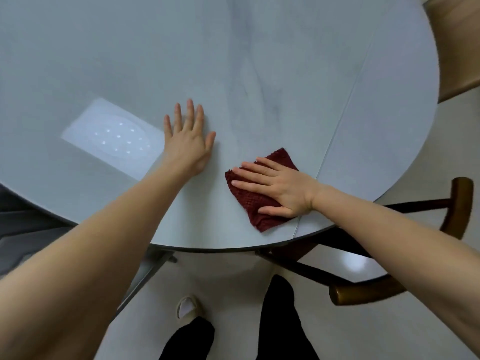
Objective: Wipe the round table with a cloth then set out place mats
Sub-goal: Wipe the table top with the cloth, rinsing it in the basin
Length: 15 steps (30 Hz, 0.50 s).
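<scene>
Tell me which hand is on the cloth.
The right hand lies flat on the dark red cloth; the left hand rests on bare table.

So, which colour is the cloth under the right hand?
Dark red cloth, waffle-like weave; head view.

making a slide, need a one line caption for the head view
Right hand presses a dark red cloth flat on the round table while the left hand rests open beside it.

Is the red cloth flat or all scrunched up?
Flat: the cloth lies spread on the table under the right hand.
</scene>
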Tool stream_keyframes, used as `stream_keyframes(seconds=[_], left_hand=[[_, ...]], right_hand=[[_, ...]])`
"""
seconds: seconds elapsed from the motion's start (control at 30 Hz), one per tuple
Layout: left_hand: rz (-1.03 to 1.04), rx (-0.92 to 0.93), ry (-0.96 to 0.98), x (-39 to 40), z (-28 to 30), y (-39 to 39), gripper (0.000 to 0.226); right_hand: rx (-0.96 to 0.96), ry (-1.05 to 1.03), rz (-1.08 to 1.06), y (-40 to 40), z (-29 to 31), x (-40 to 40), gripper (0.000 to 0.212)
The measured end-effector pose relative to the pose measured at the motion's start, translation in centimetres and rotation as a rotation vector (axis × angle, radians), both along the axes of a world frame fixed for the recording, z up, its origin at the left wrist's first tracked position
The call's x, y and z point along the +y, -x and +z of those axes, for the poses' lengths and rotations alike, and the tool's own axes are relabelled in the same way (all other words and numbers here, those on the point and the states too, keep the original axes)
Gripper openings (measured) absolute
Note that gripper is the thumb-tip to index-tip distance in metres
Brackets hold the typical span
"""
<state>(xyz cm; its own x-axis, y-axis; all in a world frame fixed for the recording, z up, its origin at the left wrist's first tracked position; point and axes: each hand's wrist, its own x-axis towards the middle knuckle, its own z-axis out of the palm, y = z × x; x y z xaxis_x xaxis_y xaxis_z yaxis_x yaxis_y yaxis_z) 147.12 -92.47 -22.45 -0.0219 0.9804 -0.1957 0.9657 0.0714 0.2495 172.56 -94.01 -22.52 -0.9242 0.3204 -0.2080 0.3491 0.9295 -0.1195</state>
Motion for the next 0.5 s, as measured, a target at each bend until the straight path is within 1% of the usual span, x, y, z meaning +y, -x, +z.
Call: stream_keyframes(seconds=[0.1, 0.23, 0.37, 0.43, 0.5], left_hand=[[0.081, -0.069, 0.024, 2.1, 0.0, -3.4, 0.063], [0.265, 0.035, -0.037, 3.5, -1.5, -7.2, 0.065], [0.486, 0.087, -0.033, 5.3, -1.4, -10.6, 0.066], [0.528, 0.115, -0.053, 5.9, -1.5, -11.4, 0.066], [0.543, 0.132, -0.055, 6.0, -1.9, -11.3, 0.067]], right_hand=[[0.043, -0.023, -0.108, -0.1, -0.3, 3.1, 0.069], [0.064, -0.039, -0.206, -0.2, -0.3, 10.6, 0.067], [0.067, -0.070, -0.276, 2.3, -0.3, 18.2, 0.069], [0.073, -0.081, -0.364, 4.1, -0.6, 21.4, 0.069], [0.094, -0.091, -0.501, 6.1, -1.0, 23.7, 0.067]])
